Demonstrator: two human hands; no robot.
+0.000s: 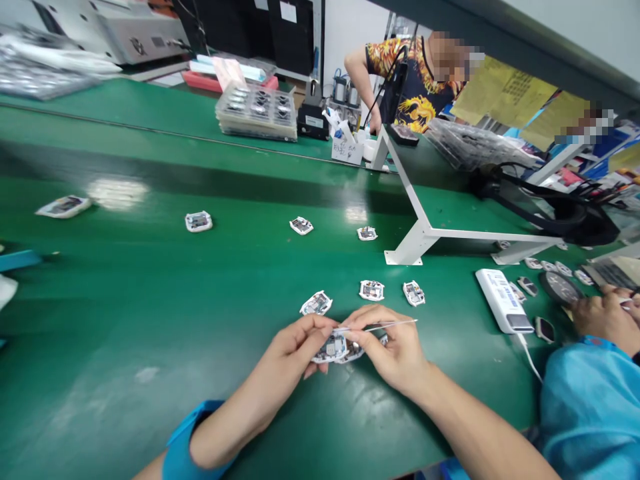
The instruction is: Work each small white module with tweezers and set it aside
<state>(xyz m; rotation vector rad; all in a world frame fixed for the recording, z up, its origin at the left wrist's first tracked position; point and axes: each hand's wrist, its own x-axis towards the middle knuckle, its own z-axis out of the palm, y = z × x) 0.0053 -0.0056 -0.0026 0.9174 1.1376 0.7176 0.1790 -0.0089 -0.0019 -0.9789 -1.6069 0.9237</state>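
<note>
Have room to move at eight o'clock on green tabletop [100, 313]. Pinching white-rimmed circuit module [333, 348] in left hand [297, 343], six o'clock from frame center, circuit side up; can't call long axis, partly covered. Can make out only part of second module [351, 354] at its three o'clock. Gripping thin white stick [395, 324] in right hand [395, 350], axis nine-to-three, free end toward three.
</note>
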